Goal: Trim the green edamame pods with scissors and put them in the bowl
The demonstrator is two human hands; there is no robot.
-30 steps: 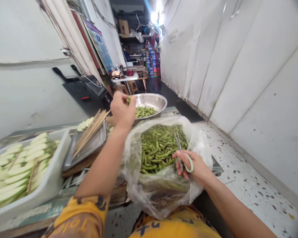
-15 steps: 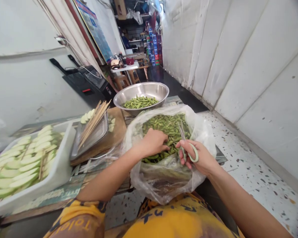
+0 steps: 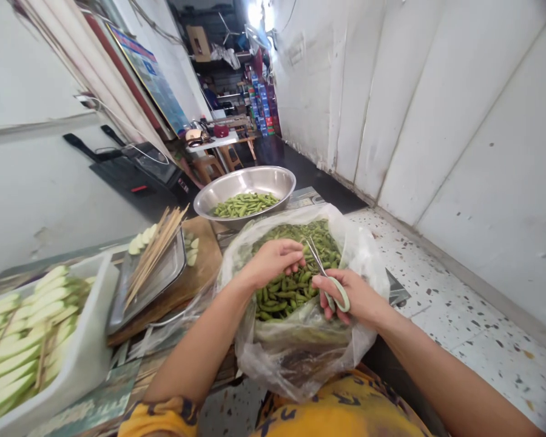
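Note:
A clear plastic bag [image 3: 359,255] full of green edamame pods [image 3: 277,297] stands open before me. Over the pods is my left hand [image 3: 277,261], its fingers pinched together; a bit of green shows by the fingertips, seemingly a single pod. My right hand [image 3: 355,297] grips a pair of scissors [image 3: 339,293] with pale green handles. The slim blades point up and left, slightly parted, their tips close to the left fingertips. Behind the bag, a steel bowl [image 3: 279,182] contains more pods [image 3: 246,205].
On the left stands a white tub [image 3: 95,328] of skewered pale green slices. Beside it a metal tray [image 3: 164,273] bearing bamboo skewers [image 3: 152,261] rests on a wooden board [image 3: 204,261]. A white wall [image 3: 418,121] runs along the right.
My left hand has lifted out of the pods towards the scissors' tips. The right hand still holds the scissors, blades tilted further left. The view has shifted slightly.

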